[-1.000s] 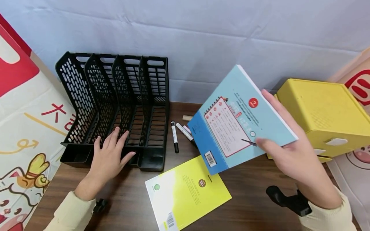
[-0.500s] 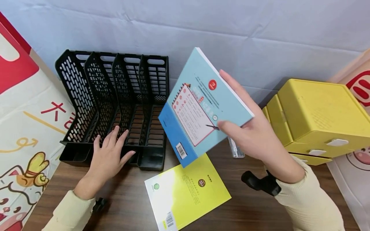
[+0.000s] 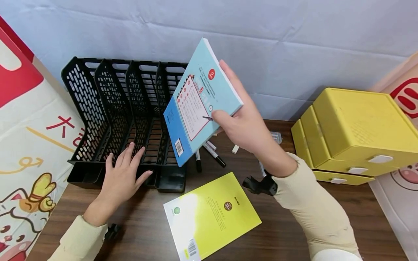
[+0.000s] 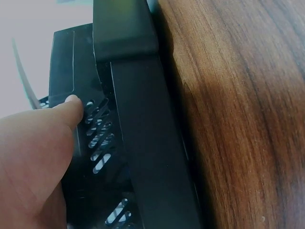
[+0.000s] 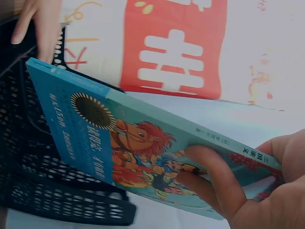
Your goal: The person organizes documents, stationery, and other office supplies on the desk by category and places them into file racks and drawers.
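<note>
Your right hand [image 3: 248, 123] pinches a thick, light-blue and dark-blue paperback book [image 3: 192, 108] between thumb and fingers, holding it tilted above the counter [image 3: 277, 224]. In the head view, the book's lower end overlaps the rightmost slot of a black plastic four-slot file rack [image 3: 135, 101]; you appear to have it near that slot, not set inside. Your left hand [image 3: 121, 177] rests on the rack's front edge, fingers loosely spread, gripping nothing.

As far as can be judged, you are partway: the blue book is lifted but not yet set down, and a glossy yellow-and-white book [image 3: 212, 217] lies flat on the counter, touched by neither hand. Beyond the blue book are white markers with black caps [image 3: 212, 152]; farther right stands a yellow plastic drawer box [image 3: 369, 127].
</note>
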### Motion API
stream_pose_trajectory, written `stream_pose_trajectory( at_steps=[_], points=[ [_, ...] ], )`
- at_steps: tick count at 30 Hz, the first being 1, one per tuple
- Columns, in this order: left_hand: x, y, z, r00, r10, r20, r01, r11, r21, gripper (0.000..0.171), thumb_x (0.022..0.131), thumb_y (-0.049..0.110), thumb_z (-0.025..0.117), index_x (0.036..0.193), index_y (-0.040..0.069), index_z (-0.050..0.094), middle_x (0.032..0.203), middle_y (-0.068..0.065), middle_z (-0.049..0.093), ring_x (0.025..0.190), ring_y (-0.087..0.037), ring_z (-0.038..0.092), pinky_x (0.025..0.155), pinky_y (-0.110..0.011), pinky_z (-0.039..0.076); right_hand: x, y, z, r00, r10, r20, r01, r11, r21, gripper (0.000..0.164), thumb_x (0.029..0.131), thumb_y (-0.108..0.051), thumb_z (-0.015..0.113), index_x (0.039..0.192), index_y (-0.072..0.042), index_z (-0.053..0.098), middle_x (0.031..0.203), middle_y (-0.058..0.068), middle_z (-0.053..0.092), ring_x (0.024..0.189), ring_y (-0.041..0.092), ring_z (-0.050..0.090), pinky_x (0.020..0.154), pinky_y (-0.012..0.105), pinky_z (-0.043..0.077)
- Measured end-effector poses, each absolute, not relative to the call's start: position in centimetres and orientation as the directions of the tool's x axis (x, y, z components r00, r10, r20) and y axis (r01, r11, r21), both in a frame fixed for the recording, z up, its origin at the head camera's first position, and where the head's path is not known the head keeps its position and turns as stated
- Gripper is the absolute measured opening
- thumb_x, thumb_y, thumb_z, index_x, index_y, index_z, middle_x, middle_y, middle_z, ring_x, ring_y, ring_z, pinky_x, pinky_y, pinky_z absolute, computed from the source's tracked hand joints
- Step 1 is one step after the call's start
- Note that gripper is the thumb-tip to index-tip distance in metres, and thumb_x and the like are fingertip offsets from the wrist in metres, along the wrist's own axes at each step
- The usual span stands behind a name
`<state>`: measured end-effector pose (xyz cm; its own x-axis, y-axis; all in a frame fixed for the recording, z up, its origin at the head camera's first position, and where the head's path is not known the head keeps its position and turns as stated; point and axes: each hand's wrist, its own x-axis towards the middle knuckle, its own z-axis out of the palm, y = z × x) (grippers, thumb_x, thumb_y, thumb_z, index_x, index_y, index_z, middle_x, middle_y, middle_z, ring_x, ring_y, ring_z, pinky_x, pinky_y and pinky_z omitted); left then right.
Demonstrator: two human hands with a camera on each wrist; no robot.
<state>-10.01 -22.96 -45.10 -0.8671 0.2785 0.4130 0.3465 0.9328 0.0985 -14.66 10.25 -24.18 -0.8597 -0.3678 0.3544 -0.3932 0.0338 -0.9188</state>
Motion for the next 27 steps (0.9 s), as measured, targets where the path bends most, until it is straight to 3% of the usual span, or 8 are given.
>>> stream_pose_trajectory(
  at_steps=[8, 15, 25, 27],
  points=[
    [-10.1, -22.9, -45.1, -0.874, 0.273, 0.402, 0.336, 0.937, 0.095, 0.089, 0.099, 0.074, 0.019, 0.151, 0.007, 0.046, 0.153, -0.029, 0.041, 0.133, -0.046, 0.046, 0.107, -0.075, 0.024, -16.3, 8.2, -26.8, -0.859, -0.350, 0.373, -0.399, 0.003, -0.917, 0.091, 0.088, 0.017, 0.041, 0.165, -0.024, 0.011, 0.166, -0.003, 0.027, 0.143, 0.021, 0.042, 0.061, 0.039, 0.053],
    [-9.9, -22.9, -45.0, -0.878, 0.272, 0.393, 0.339, 0.934, 0.111, 0.084, 0.100, 0.072, 0.027, 0.151, 0.007, 0.046, 0.154, -0.028, 0.041, 0.133, -0.046, 0.046, 0.109, -0.075, 0.022, -16.6, 6.6, -28.4, -0.850, -0.355, 0.390, -0.436, 0.057, -0.898, 0.093, 0.090, 0.014, 0.043, 0.165, -0.028, 0.007, 0.167, -0.003, 0.023, 0.145, 0.020, 0.039, 0.075, 0.041, 0.052],
    [-10.0, -22.9, -44.9, -0.881, 0.265, 0.391, 0.331, 0.937, 0.110, 0.081, 0.101, 0.070, 0.034, 0.151, 0.007, 0.046, 0.154, -0.029, 0.040, 0.134, -0.046, 0.046, 0.108, -0.075, 0.023, -17.2, 3.9, -30.9, -0.885, -0.306, 0.351, -0.396, 0.098, -0.913, 0.090, 0.095, 0.009, 0.045, 0.165, -0.028, 0.001, 0.169, -0.003, 0.017, 0.147, 0.020, 0.036, 0.075, 0.038, 0.050],
    [-10.0, -22.8, -44.9, -0.883, 0.265, 0.389, 0.330, 0.937, 0.112, 0.079, 0.101, 0.068, 0.037, 0.151, 0.008, 0.046, 0.155, -0.028, 0.040, 0.134, -0.046, 0.045, 0.109, -0.075, 0.023, -17.1, 3.5, -31.0, -0.889, -0.288, 0.357, -0.401, 0.109, -0.910, 0.090, 0.096, 0.009, 0.045, 0.165, -0.026, 0.000, 0.169, -0.003, 0.015, 0.148, 0.020, 0.034, 0.066, 0.037, 0.047]
  ],
)
